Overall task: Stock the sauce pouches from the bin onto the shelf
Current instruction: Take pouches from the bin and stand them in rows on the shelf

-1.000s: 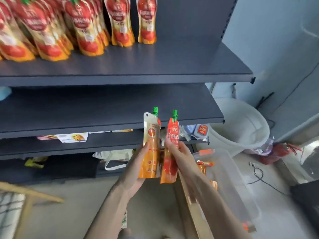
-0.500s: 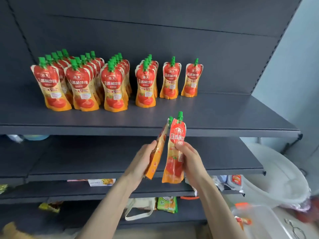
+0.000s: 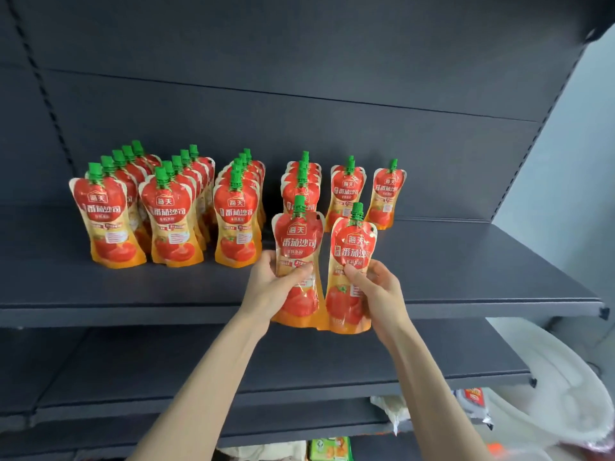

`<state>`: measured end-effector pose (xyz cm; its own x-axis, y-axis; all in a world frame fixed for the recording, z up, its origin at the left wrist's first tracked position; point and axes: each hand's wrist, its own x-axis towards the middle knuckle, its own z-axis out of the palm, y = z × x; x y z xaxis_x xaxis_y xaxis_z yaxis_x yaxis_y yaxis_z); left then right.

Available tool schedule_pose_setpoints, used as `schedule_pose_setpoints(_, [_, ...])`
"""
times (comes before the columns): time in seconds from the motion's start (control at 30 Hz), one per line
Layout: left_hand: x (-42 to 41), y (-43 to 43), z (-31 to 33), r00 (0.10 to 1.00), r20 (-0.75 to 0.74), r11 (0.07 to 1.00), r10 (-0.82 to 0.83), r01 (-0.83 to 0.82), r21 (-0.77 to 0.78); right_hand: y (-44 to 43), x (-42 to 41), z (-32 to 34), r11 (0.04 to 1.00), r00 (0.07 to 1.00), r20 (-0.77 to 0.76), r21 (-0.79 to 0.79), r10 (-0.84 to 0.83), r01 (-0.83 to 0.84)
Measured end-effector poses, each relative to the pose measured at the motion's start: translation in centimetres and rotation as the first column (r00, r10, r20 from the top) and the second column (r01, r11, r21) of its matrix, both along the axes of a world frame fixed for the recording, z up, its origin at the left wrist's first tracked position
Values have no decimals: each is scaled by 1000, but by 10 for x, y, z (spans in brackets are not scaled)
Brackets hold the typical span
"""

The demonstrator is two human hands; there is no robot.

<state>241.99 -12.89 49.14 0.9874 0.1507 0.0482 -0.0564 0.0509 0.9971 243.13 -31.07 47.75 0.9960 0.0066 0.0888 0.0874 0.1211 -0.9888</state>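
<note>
My left hand [image 3: 273, 287] grips a red and orange sauce pouch [image 3: 298, 241] with a green cap, held upright with its label towards me. My right hand [image 3: 376, 287] grips a second pouch [image 3: 352, 247] of the same kind beside it. Both pouches hang over the front edge of the dark grey shelf [image 3: 466, 261]. Several rows of stocked pouches [image 3: 166, 211] stand upright on that shelf, from the left to a single pouch [image 3: 386, 194] at the right end. The bin is out of view.
A lower grey shelf [image 3: 332, 361] runs below my arms. A white tub [image 3: 549, 394] stands at the lower right by the pale wall. Small packets [image 3: 327, 449] lie on the bottom shelves. Bare shelf surface extends right of the last pouch.
Both hands have risen from near the floor up to the stocked shelf. The pouches have turned from edge-on to label-forward, and my view has tilted up.
</note>
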Motion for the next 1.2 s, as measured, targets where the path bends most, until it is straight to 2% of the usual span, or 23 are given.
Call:
schedule_pose_setpoints(0.13, [37,1,4,997,71,998,-5,0,59,0,36,3,997,996,41,-19,-79,80])
schedule_pose_setpoints(0.27, [69,1,-3,995,92,998,-44,40,40,-6,70,2,990,989,69,-36,-134,137])
schedule_pose_setpoints(0.37, [85,-2,-11,991,132,998,5,-13,63,-10,94,-1,984,981,110,-51,-162,168])
schedule_pose_setpoints(0.53, [109,-9,-23,980,189,996,58,-70,59,-13,133,-4,983,970,182,-58,-162,175])
schedule_pose_setpoints(0.67, [118,-6,-33,983,175,994,58,-72,80,-15,152,-13,986,972,202,-83,-122,141])
schedule_pose_setpoints(0.83, [113,-1,-50,986,148,984,80,-102,149,-21,149,-34,961,982,182,-257,-58,105])
schedule_pose_setpoints(1.0, [112,-3,-51,973,198,961,121,-165,224,-20,149,-38,894,955,232,-364,-182,259])
schedule_pose_setpoints(1.2, [110,-5,-49,965,224,933,136,-201,299,-17,168,-35,827,966,175,-502,-192,255])
